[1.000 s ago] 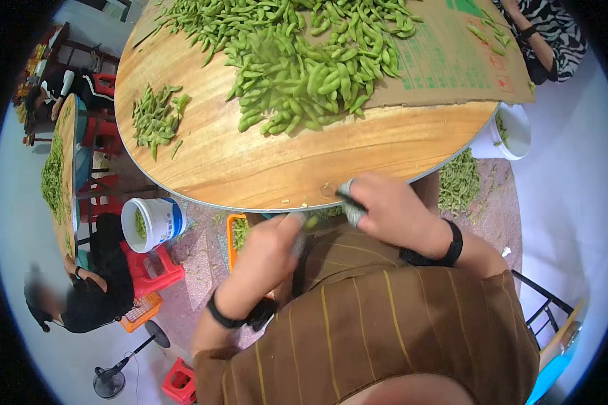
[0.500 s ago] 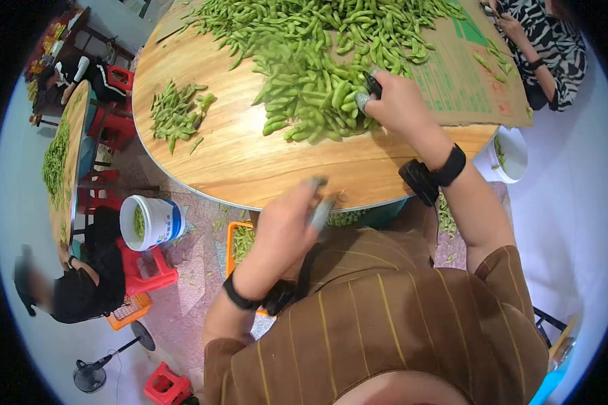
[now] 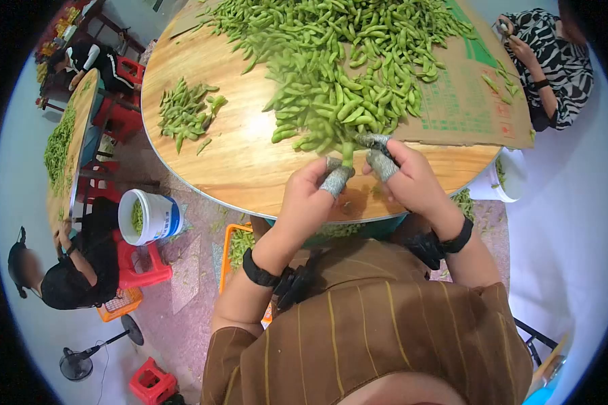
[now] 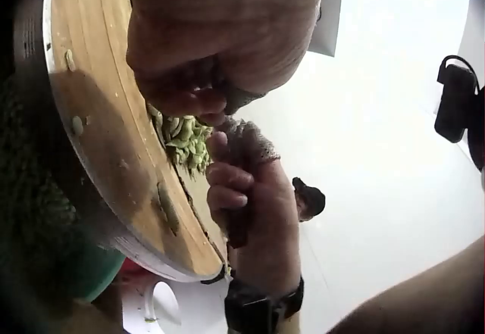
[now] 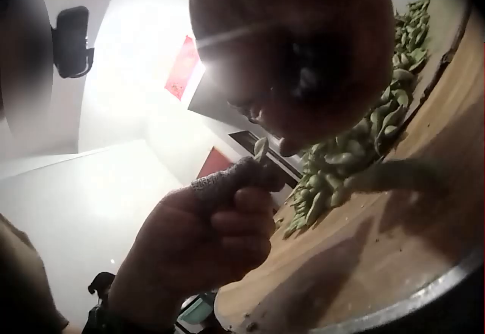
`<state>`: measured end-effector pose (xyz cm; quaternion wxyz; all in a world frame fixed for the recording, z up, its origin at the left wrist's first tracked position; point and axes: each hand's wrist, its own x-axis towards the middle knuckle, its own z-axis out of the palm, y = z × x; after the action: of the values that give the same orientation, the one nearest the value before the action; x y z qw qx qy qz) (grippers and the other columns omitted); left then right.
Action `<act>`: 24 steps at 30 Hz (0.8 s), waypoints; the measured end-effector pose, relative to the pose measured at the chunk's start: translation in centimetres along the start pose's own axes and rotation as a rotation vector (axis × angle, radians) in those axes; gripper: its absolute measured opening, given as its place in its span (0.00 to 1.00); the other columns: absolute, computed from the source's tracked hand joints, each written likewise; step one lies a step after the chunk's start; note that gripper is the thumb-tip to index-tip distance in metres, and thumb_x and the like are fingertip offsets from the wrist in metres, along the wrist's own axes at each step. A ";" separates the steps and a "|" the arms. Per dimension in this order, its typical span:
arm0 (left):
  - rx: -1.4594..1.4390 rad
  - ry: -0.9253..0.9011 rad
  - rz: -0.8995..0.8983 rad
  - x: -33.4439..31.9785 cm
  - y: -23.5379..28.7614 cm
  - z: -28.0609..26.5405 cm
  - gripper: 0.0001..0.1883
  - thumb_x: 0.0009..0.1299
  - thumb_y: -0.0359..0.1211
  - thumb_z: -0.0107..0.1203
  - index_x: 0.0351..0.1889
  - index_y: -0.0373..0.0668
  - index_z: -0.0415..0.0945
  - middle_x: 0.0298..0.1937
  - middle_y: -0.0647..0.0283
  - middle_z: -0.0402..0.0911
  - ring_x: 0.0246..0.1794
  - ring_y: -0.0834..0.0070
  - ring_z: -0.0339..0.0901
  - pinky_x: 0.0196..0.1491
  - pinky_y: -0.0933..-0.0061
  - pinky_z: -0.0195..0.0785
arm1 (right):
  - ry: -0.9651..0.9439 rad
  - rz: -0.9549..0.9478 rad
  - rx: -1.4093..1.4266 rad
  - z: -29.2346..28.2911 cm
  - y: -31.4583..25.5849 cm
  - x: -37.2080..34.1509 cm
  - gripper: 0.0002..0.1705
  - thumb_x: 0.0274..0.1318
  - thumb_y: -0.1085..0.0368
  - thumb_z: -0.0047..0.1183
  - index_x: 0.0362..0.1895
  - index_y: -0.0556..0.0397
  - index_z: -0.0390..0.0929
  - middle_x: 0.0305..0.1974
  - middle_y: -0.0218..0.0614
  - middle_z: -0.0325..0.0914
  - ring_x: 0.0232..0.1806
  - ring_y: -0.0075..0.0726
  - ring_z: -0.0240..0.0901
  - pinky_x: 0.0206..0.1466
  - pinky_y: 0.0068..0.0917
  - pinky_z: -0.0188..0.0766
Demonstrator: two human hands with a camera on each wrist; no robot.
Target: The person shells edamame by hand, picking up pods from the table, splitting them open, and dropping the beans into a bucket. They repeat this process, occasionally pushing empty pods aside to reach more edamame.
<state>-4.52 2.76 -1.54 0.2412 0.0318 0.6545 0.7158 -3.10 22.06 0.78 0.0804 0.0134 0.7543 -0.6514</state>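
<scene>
Step in hand: a single green pod [image 3: 347,154] is presented between the two hands above the near edge of the counter [image 3: 250,182]. Left hand [image 3: 308,196]: grip nearly closed, thumb and forefinger pinching the pod at its near end. Right hand [image 3: 417,185]: covered fingertips stand just right of the pod, other fingers bent; whether this grip is clenched or grasps a dark item cannot be told, as the tips are poorly resolved. The next move calls for a steady left pinch and precise right fingertip alignment. Farther out, the pod pile [image 3: 344,81] lies partly on cardboard [image 3: 476,101].
</scene>
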 end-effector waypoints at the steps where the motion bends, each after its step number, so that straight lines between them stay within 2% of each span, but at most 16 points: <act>1: -0.001 0.006 -0.012 -0.7 0.0 -0.1 0.07 0.68 0.25 0.49 0.40 0.37 0.77 0.31 0.70 0.76 0.27 0.86 0.70 0.30 0.81 0.64 | -0.063 0.049 0.026 0.1 -0.9 -0.9 0.14 0.59 0.69 0.44 0.49 0.56 0.73 0.27 0.28 0.75 0.19 0.18 0.66 0.22 0.21 0.64; 3: 0.076 -0.048 -0.013 -1.6 0.3 -0.1 0.08 0.68 0.25 0.49 0.42 0.37 0.77 0.32 0.72 0.76 0.32 0.87 0.69 0.34 0.81 0.64 | -0.120 0.101 0.055 0.2 -1.0 -1.8 0.16 0.59 0.70 0.42 0.51 0.57 0.72 0.28 0.30 0.76 0.21 0.20 0.68 0.25 0.22 0.67; 5: 0.080 -0.081 -0.052 -2.0 0.3 0.0 0.09 0.68 0.24 0.49 0.43 0.37 0.78 0.34 0.72 0.77 0.35 0.86 0.70 0.39 0.81 0.65 | -0.204 -0.011 0.013 0.4 -0.2 -2.4 0.17 0.59 0.71 0.42 0.53 0.57 0.70 0.29 0.31 0.77 0.28 0.23 0.73 0.34 0.24 0.71; 6: 0.045 -0.104 -0.052 -2.2 0.4 0.3 0.09 0.68 0.25 0.49 0.43 0.36 0.78 0.35 0.72 0.78 0.36 0.86 0.71 0.40 0.81 0.66 | -0.208 0.041 0.036 0.5 -0.4 -2.7 0.17 0.59 0.71 0.41 0.53 0.58 0.70 0.30 0.32 0.77 0.35 0.25 0.74 0.42 0.25 0.72; 7: 0.008 -0.127 -0.049 -2.2 0.5 0.5 0.09 0.69 0.25 0.49 0.44 0.36 0.78 0.36 0.72 0.78 0.36 0.86 0.71 0.41 0.81 0.67 | -0.199 0.048 0.040 0.4 -0.3 -2.8 0.17 0.59 0.71 0.41 0.53 0.58 0.70 0.30 0.32 0.77 0.35 0.25 0.74 0.42 0.25 0.72; 9: -0.037 -0.121 -0.057 -2.4 0.7 0.9 0.09 0.69 0.25 0.50 0.44 0.36 0.78 0.37 0.72 0.79 0.37 0.86 0.72 0.42 0.81 0.67 | -0.216 0.037 0.042 0.3 -0.2 -3.1 0.18 0.60 0.70 0.41 0.55 0.56 0.70 0.29 0.30 0.77 0.29 0.22 0.72 0.32 0.21 0.70; 10: -0.082 -0.107 -0.057 -2.5 0.7 1.0 0.09 0.69 0.25 0.50 0.44 0.36 0.78 0.38 0.72 0.79 0.37 0.85 0.72 0.42 0.80 0.67 | -0.213 0.043 0.045 0.0 -0.5 -3.2 0.18 0.60 0.70 0.41 0.55 0.56 0.70 0.29 0.30 0.77 0.29 0.22 0.72 0.32 0.21 0.70; 12: -0.063 -0.107 -0.046 -2.5 0.3 0.8 0.09 0.69 0.26 0.51 0.45 0.36 0.77 0.38 0.70 0.79 0.38 0.85 0.72 0.41 0.80 0.68 | -0.332 0.292 0.347 -0.6 -1.2 -3.4 0.20 0.62 0.70 0.40 0.59 0.52 0.68 0.29 0.28 0.75 0.21 0.15 0.64 0.22 0.16 0.62; 13: -0.044 -0.107 -0.031 -2.6 0.2 0.7 0.10 0.69 0.26 0.51 0.47 0.36 0.77 0.37 0.68 0.80 0.38 0.84 0.72 0.40 0.79 0.68 | -0.331 0.294 0.349 -0.6 -1.1 -3.5 0.20 0.62 0.70 0.40 0.59 0.52 0.68 0.29 0.28 0.75 0.21 0.15 0.64 0.22 0.16 0.62; 14: -0.043 -0.107 -0.034 -2.6 0.2 0.7 0.10 0.69 0.26 0.51 0.47 0.36 0.77 0.37 0.68 0.80 0.38 0.84 0.72 0.40 0.79 0.68 | -0.339 0.321 0.411 -0.7 -1.1 -3.6 0.21 0.63 0.69 0.40 0.61 0.49 0.67 0.29 0.26 0.74 0.19 0.13 0.59 0.19 0.13 0.56; 15: 0.169 -0.093 0.094 -2.7 0.3 0.6 0.10 0.66 0.24 0.52 0.44 0.36 0.77 0.34 0.64 0.78 0.36 0.80 0.74 0.37 0.76 0.68 | -0.346 0.348 0.473 -0.7 -1.1 -3.6 0.22 0.64 0.69 0.40 0.63 0.46 0.66 0.29 0.25 0.73 0.17 0.11 0.54 0.17 0.11 0.51; 16: 0.381 -0.078 0.222 -2.7 0.3 0.6 0.10 0.62 0.21 0.52 0.42 0.35 0.76 0.31 0.61 0.77 0.33 0.75 0.75 0.34 0.73 0.68 | -0.346 0.349 0.475 -0.7 -1.2 -3.6 0.22 0.64 0.69 0.40 0.63 0.46 0.66 0.29 0.25 0.73 0.17 0.11 0.54 0.17 0.11 0.51; 17: 0.382 -0.080 0.216 -2.8 0.3 0.7 0.10 0.62 0.21 0.52 0.42 0.35 0.76 0.31 0.61 0.77 0.33 0.75 0.75 0.34 0.73 0.68 | -0.358 0.376 0.485 -0.8 -1.3 -3.6 0.23 0.64 0.69 0.40 0.63 0.44 0.66 0.29 0.24 0.72 0.17 0.11 0.54 0.17 0.11 0.51; 19: 0.998 -0.042 0.759 -3.0 0.4 0.7 0.11 0.52 0.18 0.52 0.34 0.36 0.74 0.24 0.55 0.69 0.26 0.61 0.72 0.28 0.63 0.65 | -0.365 0.412 0.505 -0.7 -1.1 -3.6 0.23 0.64 0.68 0.40 0.63 0.43 0.65 0.28 0.23 0.70 0.17 0.11 0.53 0.17 0.11 0.51; 20: 0.994 -0.038 0.826 -3.0 0.2 1.0 0.12 0.44 0.19 0.52 0.28 0.38 0.70 0.22 0.55 0.64 0.22 0.53 0.66 0.26 0.57 0.61 | -0.379 0.450 0.507 -0.6 -0.8 -3.6 0.22 0.65 0.66 0.41 0.63 0.42 0.66 0.27 0.23 0.69 0.17 0.10 0.52 0.17 0.10 0.50; 24: 1.064 -0.155 0.821 -2.6 0.6 -0.6 0.10 0.51 0.20 0.58 0.31 0.36 0.73 0.23 0.55 0.68 0.22 0.57 0.69 0.25 0.61 0.62 | -0.416 0.564 0.566 -0.9 -0.4 -3.7 0.20 0.67 0.62 0.42 0.62 0.42 0.67 0.24 0.21 0.66 0.17 0.09 0.52 0.16 0.09 0.48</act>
<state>-2.64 1.19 -0.37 -0.0525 0.4436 0.8335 0.3252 0.41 23.25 1.78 0.3981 0.1086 0.4812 -0.7734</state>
